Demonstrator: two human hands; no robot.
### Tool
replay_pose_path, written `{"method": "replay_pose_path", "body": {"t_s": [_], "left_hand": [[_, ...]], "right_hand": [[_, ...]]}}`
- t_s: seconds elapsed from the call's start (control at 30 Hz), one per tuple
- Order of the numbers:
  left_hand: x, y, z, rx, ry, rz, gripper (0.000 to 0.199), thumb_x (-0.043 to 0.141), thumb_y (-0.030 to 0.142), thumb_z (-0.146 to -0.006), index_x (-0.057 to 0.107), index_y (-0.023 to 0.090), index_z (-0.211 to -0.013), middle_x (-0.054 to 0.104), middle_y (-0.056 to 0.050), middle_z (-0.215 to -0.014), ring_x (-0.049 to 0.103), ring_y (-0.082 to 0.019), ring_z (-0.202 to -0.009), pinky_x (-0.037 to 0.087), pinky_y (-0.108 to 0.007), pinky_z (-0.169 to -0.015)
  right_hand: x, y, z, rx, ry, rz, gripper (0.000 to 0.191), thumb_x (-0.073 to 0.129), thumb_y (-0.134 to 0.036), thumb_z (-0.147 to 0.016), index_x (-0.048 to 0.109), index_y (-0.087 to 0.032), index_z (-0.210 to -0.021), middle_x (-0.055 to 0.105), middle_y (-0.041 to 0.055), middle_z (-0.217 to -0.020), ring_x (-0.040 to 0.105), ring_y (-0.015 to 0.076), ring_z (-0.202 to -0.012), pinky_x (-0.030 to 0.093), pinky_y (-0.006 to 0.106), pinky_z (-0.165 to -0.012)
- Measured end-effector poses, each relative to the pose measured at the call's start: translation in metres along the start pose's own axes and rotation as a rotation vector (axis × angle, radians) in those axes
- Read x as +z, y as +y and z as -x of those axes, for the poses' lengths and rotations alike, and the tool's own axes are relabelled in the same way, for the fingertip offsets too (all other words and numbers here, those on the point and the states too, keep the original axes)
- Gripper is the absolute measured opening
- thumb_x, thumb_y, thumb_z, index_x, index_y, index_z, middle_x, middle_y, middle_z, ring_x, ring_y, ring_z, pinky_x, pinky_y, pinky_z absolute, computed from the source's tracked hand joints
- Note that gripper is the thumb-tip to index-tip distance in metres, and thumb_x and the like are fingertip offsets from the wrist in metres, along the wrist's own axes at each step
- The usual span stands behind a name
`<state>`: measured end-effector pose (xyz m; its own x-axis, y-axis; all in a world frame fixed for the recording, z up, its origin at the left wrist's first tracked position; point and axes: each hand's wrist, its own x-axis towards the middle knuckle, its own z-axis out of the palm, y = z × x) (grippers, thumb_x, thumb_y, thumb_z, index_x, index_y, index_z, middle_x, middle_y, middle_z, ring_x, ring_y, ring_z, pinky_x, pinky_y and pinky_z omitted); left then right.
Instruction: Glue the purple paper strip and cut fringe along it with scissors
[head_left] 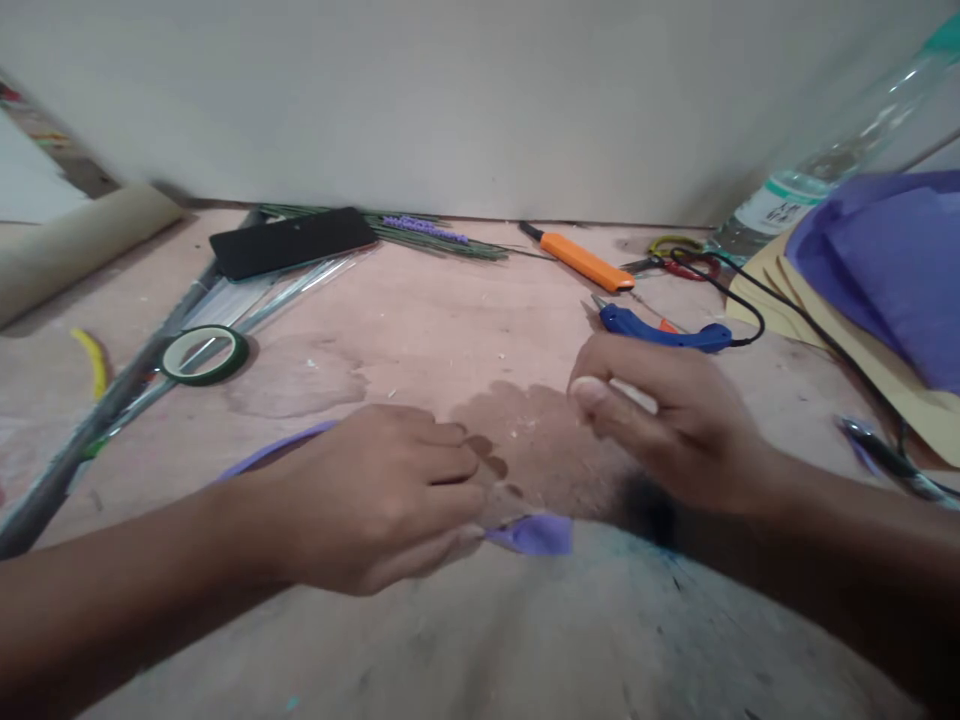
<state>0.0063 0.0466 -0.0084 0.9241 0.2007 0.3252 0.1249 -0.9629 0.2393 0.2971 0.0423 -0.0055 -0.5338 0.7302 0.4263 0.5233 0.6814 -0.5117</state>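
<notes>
My left hand [382, 495] is closed near the middle of the table, its thumb and fingertips pinching a narrow purple strip [551, 535]. One short end of the strip sticks out beyond the fingertips, and a purple edge also shows behind the hand. To the right, my right hand [664, 420] is raised a little with thumb and fingers pressed together. A pale sliver shows between them; whether it is a held thing cannot be made out. Just beyond that hand lies a blue-handled corded tool [664, 330] with a metal tip.
Along the back lie a black phone [294, 243], green stems with purple buds [427, 232], an orange cutter [589, 262] and scissors [690, 262]. Green tape [204, 355] and a cardboard tube [82, 250] are left. Purple sheets [885, 270] and a bottle [810, 185] stand right.
</notes>
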Motion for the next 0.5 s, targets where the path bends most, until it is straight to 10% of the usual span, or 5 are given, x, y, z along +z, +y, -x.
{"method": "replay_pose_path", "body": {"t_s": [0.07, 0.23, 0.5], "left_hand": [[-0.002, -0.007, -0.001, 0.022, -0.052, -0.084, 0.032, 0.046, 0.023, -0.116, 0.065, 0.023, -0.09, 0.077, -0.006, -0.089, 0.068, -0.024, -0.08, 0.043, -0.041, -0.068], [-0.007, -0.026, -0.004, -0.077, -0.114, -0.057, 0.04, 0.046, 0.035, -0.118, 0.064, 0.022, -0.084, 0.071, -0.007, -0.091, 0.062, -0.026, -0.086, 0.039, -0.043, -0.076], [-0.002, -0.03, -0.004, -0.105, -0.116, 0.127, 0.027, 0.058, 0.038, -0.114, 0.057, 0.023, -0.092, 0.067, -0.005, -0.092, 0.059, -0.024, -0.083, 0.041, -0.039, -0.077]], "right_hand": [[-0.019, 0.023, 0.002, -0.009, 0.052, 0.22, 0.006, 0.064, -0.027, -0.108, 0.065, -0.024, -0.103, 0.072, 0.0062, -0.096, 0.069, 0.0252, -0.083, 0.052, 0.038, -0.07], [-0.069, 0.086, 0.023, 0.118, 0.023, 0.556, 0.038, 0.067, -0.023, -0.103, 0.065, -0.015, -0.14, 0.068, 0.0264, -0.139, 0.064, 0.0467, -0.134, 0.051, 0.059, -0.107], [-0.089, 0.107, 0.053, 0.294, -0.208, 0.477, 0.039, 0.073, -0.001, -0.095, 0.072, -0.015, -0.131, 0.08, 0.0191, -0.126, 0.075, 0.0333, -0.113, 0.057, 0.049, -0.095]]}}
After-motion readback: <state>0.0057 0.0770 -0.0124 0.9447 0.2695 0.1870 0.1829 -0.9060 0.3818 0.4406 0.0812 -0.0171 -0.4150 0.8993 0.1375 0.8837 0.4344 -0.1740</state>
